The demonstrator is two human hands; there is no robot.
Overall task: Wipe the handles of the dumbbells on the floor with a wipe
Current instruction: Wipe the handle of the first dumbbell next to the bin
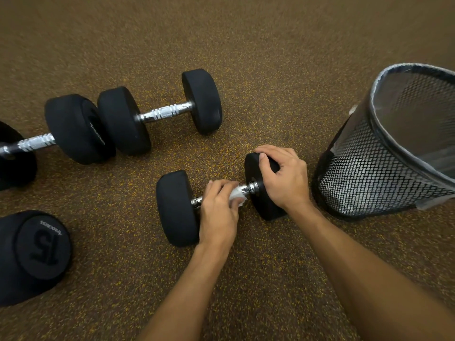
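- Dumbbell [216, 195] lies on the speckled floor [246, 70], just beside a mesh bin [384, 153].
- Left hand [218, 215] grip is wrapped round its handle, pressing a white wipe [238, 195].
- Right hand [285, 175] grip clasps the right-side weight.

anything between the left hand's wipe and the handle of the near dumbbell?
Nothing visible. The left hand already presses the wipe onto the handle of the near dumbbell, while the right hand grips its right-side head.

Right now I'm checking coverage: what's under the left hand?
Under the left hand, a white wipe wraps the dumbbell handle. The handle's middle is covered; only its chrome ends show.
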